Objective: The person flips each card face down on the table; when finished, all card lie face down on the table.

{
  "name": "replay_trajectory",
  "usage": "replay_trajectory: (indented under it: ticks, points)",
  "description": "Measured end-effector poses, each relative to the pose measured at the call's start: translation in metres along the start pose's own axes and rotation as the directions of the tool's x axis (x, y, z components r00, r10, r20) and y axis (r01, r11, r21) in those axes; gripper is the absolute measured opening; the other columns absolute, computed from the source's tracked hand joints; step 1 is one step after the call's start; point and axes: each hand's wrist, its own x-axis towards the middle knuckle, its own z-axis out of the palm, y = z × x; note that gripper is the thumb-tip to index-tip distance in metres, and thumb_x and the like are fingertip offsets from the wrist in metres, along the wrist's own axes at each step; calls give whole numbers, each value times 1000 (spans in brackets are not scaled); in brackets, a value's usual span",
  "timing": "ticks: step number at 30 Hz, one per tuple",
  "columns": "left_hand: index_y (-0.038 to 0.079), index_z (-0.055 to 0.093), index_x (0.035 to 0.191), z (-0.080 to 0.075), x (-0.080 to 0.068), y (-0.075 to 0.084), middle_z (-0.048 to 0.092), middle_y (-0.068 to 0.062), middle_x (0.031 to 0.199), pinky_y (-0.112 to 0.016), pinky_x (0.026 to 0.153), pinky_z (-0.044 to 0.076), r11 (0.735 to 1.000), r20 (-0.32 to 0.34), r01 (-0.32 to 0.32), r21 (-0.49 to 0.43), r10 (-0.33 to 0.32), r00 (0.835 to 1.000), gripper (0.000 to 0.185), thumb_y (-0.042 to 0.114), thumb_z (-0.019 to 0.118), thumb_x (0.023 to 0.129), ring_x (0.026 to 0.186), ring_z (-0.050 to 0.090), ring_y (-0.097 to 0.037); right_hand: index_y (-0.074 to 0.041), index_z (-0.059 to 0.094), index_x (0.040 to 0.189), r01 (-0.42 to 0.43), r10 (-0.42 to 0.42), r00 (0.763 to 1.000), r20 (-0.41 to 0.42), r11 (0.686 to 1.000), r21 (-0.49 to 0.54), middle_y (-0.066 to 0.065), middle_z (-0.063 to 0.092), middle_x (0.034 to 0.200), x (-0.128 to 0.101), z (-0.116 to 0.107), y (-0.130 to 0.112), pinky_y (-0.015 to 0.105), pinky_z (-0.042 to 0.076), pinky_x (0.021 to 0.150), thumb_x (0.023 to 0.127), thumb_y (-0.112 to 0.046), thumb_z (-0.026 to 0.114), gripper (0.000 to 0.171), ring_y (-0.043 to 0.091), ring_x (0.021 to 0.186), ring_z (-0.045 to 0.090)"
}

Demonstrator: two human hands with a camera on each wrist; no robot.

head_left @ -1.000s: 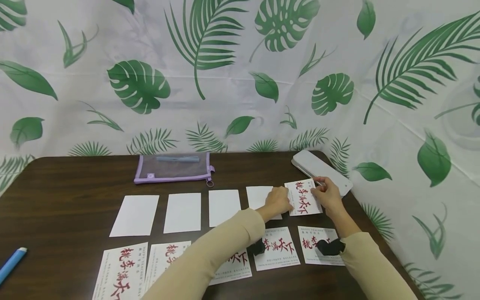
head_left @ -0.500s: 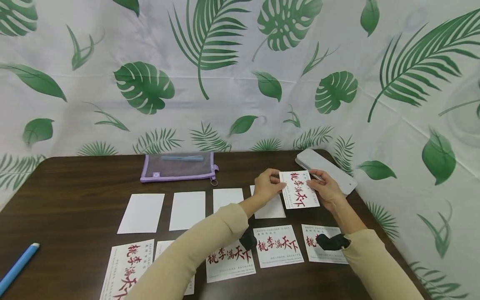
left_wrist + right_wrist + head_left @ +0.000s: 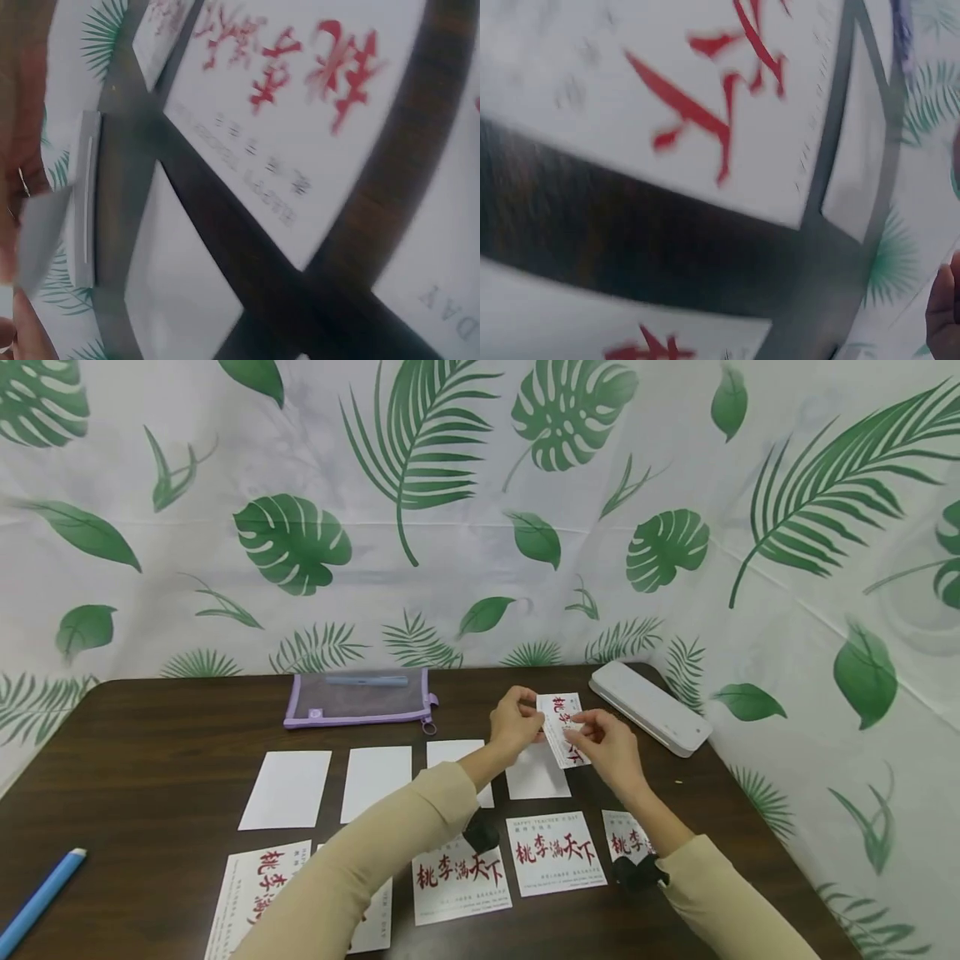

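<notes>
Raised over the back right of the table, a white card (image 3: 556, 714) with red Chinese characters is held between both hands in the head view. Its left edge is pinched by my left hand (image 3: 516, 724). My right hand (image 3: 613, 752) grips the right side, thumb and fingertips overlapping the printed face. In the left wrist view the card (image 3: 41, 236) shows at the left edge, seen almost side-on between fingers. Just below the hands lies a blank card (image 3: 537, 777), partly covered by the held one.
More blank cards (image 3: 285, 790) form a back row, with several printed cards (image 3: 556, 853) in front. A purple-edged mesh pouch (image 3: 356, 721) and a white case (image 3: 651, 708) stand at the back. A blue pen (image 3: 41, 897) lies at left.
The printed card has been lifted off the table, carried left and turned so it looks narrower. My left hand has shifted to its upper left edge; the right hand has moved left with it.
</notes>
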Motion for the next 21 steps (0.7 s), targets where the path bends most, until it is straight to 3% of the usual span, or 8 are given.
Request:
replay_trajectory:
  ticks: [5, 9, 12, 14, 17, 21]
  points:
    - [4, 58, 111, 0, 0, 9, 59, -7, 87, -24, 57, 58, 999, -27, -4, -35, 3, 1000, 32, -8, 60, 82, 63, 59, -12, 1, 70, 99, 184, -184, 983, 9, 976, -115, 11, 61, 79, -10, 12, -14, 19, 46, 62, 76, -7, 82, 27, 16, 71, 57]
    - [5, 59, 113, 2, -1, 16, 62, -8, 89, -25, 59, 59, 997, -7, -49, -55, 49, 999, 30, -4, 62, 85, 66, 63, -12, 2, 71, 98, 293, -311, 948, -63, 934, -203, 12, 64, 80, -10, 11, -16, 27, 47, 60, 78, 2, 78, 21, 19, 69, 58]
    - [5, 61, 115, 4, -1, 21, 67, -12, 97, -27, 63, 60, 992, 2, -102, -68, 102, 995, 29, 2, 66, 87, 75, 70, -19, 3, 71, 99, 319, -357, 924, -139, 918, -237, 14, 66, 82, -5, 5, -16, 32, 46, 61, 80, 6, 73, 19, 23, 70, 60]
    - [6, 63, 117, 4, -1, 21, 68, -14, 103, -26, 67, 60, 991, -24, -127, -50, 126, 992, 31, 5, 70, 87, 84, 72, -22, 5, 70, 99, 294, -334, 924, -186, 932, -212, 16, 67, 83, -2, 0, -15, 28, 47, 62, 82, 7, 71, 18, 23, 71, 61]
    - [7, 64, 120, 2, -2, 17, 69, -14, 108, -24, 73, 59, 991, -104, -131, 8, 131, 986, 36, 6, 73, 85, 94, 71, -24, 6, 69, 103, 203, -223, 949, -221, 973, -113, 17, 66, 82, 4, -8, -12, 15, 43, 63, 83, 7, 70, 20, 17, 71, 57]
    - [8, 62, 127, -2, -6, 5, 67, -12, 113, -25, 80, 57, 997, -146, -53, 55, 61, 987, 45, 4, 74, 84, 99, 68, -24, 7, 65, 112, 42, -34, 985, -172, 998, 44, 18, 63, 86, 7, -15, -6, 5, 38, 61, 87, 6, 67, 25, 4, 71, 49]
